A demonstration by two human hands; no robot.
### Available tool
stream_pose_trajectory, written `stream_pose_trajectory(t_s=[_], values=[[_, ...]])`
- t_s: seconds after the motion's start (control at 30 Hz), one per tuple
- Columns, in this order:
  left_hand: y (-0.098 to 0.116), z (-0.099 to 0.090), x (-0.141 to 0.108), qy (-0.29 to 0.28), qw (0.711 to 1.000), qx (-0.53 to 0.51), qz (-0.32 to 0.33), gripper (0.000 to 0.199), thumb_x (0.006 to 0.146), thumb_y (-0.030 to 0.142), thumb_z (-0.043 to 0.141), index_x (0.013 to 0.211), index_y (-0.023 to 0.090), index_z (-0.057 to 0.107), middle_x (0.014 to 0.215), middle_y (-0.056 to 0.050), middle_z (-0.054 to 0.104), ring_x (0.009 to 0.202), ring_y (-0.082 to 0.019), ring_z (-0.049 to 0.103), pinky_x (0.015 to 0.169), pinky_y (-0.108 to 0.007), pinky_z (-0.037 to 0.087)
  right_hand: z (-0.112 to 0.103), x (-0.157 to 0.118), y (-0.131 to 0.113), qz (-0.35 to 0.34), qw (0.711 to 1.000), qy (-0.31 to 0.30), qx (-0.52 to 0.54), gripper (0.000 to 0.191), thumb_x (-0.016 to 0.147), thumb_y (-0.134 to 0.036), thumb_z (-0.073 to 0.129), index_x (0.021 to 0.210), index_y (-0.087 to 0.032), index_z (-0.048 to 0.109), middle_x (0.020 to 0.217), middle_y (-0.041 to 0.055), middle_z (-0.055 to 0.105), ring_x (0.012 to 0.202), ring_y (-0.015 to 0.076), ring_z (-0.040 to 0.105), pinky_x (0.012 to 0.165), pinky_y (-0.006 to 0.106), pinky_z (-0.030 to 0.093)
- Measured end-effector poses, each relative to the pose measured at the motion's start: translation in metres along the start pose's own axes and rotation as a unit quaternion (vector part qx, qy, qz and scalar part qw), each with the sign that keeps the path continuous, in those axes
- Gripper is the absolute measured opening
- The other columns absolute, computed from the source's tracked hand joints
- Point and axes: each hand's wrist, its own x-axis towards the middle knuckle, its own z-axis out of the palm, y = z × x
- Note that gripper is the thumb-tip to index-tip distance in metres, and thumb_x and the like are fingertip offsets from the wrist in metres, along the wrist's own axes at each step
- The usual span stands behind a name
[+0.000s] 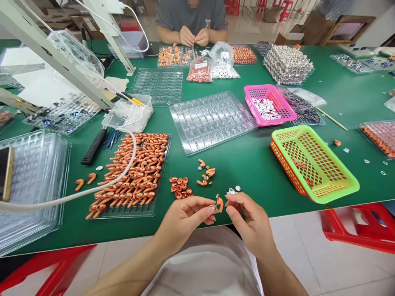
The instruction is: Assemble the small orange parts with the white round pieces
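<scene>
My left hand (188, 220) pinches a small orange earbud-shaped part (220, 204) at the table's front edge. A round silvery disc shows on it by the thumb tip. Just right of the part, my right hand (251, 218) has its thumb and index finger apart, with nothing visible between them. Beyond my hands lie several loose orange pieces with dark and yellow bits (210, 172). Small orange cups (180, 187) sit in a cluster to the left of these. White round pieces (237, 188) lie behind my right fingers.
At left, a clear tray holds rows of orange parts (135, 172), a pale hose (131, 160) crossing it. An unfilled clear tray (210, 121) is ahead. Green basket (339, 193) and pink basket (268, 119) stand right. A co-worker's hands (194, 36) are across the table.
</scene>
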Motion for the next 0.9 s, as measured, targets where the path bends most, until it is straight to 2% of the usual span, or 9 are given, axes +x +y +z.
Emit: stream_pose_trajectory(t_s=[0.13, 0.23, 0.57, 0.73, 0.9], values=[[-0.003, 0.002, 0.001, -0.013, 1.0, -0.02, 0.0, 0.023, 0.076, 0.033, 0.078, 0.09, 0.015, 0.078, 0.079, -0.006, 0.078, 0.069, -0.015, 0.071, 0.069, -0.024, 0.059, 0.004, -0.003, 0.004, 0.092, 0.991, -0.049, 0.086, 0.016, 0.091, -0.031, 0.061, 0.101, -0.02, 0.066, 0.089, 0.0041, 0.071, 0.072, 0.0144, 0.064, 0.063, 0.025, 0.053], [-0.005, 0.004, 0.002, -0.01, 0.999, -0.031, -0.004, 0.023, 0.076, 0.032, 0.078, 0.091, 0.015, 0.077, 0.08, -0.006, 0.077, 0.069, -0.015, 0.071, 0.069, -0.024, 0.06, 0.009, -0.003, 0.007, 0.114, 0.985, -0.049, 0.122, 0.015, 0.091, -0.032, 0.061, 0.096, -0.019, 0.067, 0.087, 0.0041, 0.07, 0.072, 0.0141, 0.064, 0.065, 0.025, 0.053], [-0.004, 0.009, 0.004, 0.033, 0.999, 0.007, 0.001, 0.018, 0.074, 0.029, 0.075, 0.082, 0.013, 0.075, 0.07, -0.005, 0.074, 0.063, -0.015, 0.068, 0.064, -0.025, 0.059, 0.012, -0.004, 0.008, 0.132, 0.984, -0.04, 0.116, 0.015, 0.089, -0.033, 0.062, 0.089, -0.019, 0.067, 0.084, 0.0034, 0.069, 0.073, 0.0146, 0.063, 0.065, 0.025, 0.052], [-0.011, 0.01, 0.004, 0.051, 0.995, 0.074, 0.042, 0.012, 0.075, 0.024, 0.07, 0.08, 0.014, 0.074, 0.067, -0.004, 0.073, 0.059, -0.014, 0.065, 0.055, -0.021, 0.054, 0.013, -0.004, 0.005, 0.127, 0.987, -0.035, 0.094, 0.014, 0.089, -0.031, 0.061, 0.086, -0.019, 0.066, 0.079, 0.0022, 0.067, 0.071, 0.0141, 0.061, 0.063, 0.024, 0.05], [-0.012, 0.009, 0.006, 0.051, 0.989, 0.12, 0.074, 0.011, 0.078, 0.023, 0.067, 0.082, 0.014, 0.074, 0.07, -0.004, 0.073, 0.059, -0.014, 0.065, 0.055, -0.02, 0.053, 0.008, -0.004, 0.009, 0.097, 0.987, -0.051, 0.118, 0.013, 0.091, -0.031, 0.06, 0.091, -0.019, 0.067, 0.083, 0.0029, 0.066, 0.073, 0.0136, 0.061, 0.066, 0.024, 0.051]])
